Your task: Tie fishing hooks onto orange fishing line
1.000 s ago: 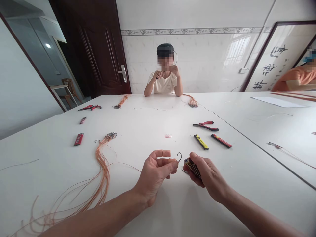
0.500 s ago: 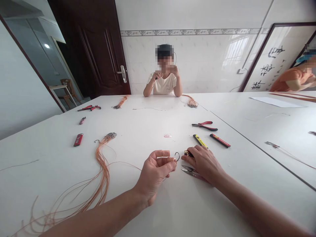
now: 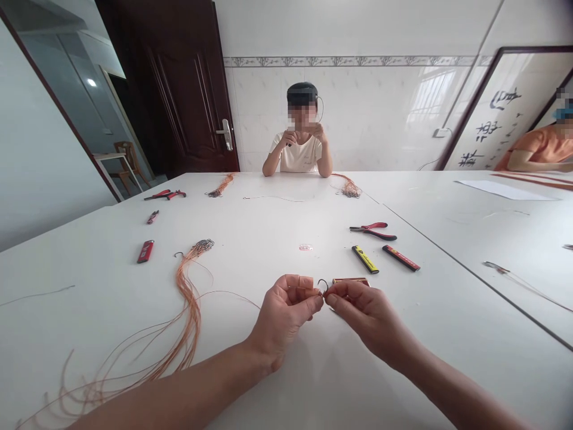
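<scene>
My left hand [image 3: 282,319] pinches a small dark fishhook [image 3: 323,286] between thumb and forefinger, and a pale finger wrap [image 3: 305,282] shows on its bent fingers. My right hand [image 3: 369,313] reaches in from the right, its fingertips pressed together against the hook's shank, where a thin line seems held. Just behind that hand lies a small dark, gold-edged case [image 3: 351,280], partly hidden. To my left, a loose bundle of orange lines [image 3: 190,310] with hooks gathered at its far end [image 3: 204,244] spreads across the white table [image 3: 250,233].
Red-handled pliers [image 3: 373,232], a yellow lighter [image 3: 364,259] and a red lighter [image 3: 401,257] lie beyond my right hand. Another red lighter [image 3: 145,251] lies far left. A person [image 3: 299,149] sits across the table, with orange bundles nearby. Another person [image 3: 541,149] sits at right.
My right hand has let go of the small case, which now lies on the table, and has moved to the hook at my left fingertips. The scissors seen earlier no longer show.
</scene>
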The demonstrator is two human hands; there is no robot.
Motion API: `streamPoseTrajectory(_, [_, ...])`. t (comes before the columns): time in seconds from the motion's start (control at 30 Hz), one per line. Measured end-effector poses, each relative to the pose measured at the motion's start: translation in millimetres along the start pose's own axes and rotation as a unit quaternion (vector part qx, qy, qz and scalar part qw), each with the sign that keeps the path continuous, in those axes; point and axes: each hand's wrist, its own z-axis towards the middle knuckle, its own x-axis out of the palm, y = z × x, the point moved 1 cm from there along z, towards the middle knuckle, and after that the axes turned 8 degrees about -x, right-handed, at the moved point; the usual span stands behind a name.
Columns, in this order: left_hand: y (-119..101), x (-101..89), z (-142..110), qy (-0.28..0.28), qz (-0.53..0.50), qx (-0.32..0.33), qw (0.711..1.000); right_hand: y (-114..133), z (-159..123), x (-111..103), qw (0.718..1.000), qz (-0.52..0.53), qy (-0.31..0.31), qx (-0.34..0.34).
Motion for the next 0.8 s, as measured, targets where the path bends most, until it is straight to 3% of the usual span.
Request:
streamPoseTrajectory(0.37, [0, 0.7, 0, 0.020, 0.024, 0.027, 0.999, -6, -1, -2, 0.997, 0.082, 0.002, 0.003])
streamPoseTrajectory(0.57, [2, 0.1, 0, 0.048, 0.048, 0.054, 0.996, -8, 0, 0, 0.998, 0.010, -0.033, -0.049])
streamPoseTrajectory(0.7, [4, -2.6, 3, 0.055, 0.085, 0.077, 0.992, -9, 2, -5, 0.993, -0.003, -0.096, -0.061])
streamPoseTrajectory(0.8, [4, -6.5, 8, 0.047, 0.122, 0.101, 0.986, -13, 8, -18, 0.974, 0.055, -0.208, -0.074])
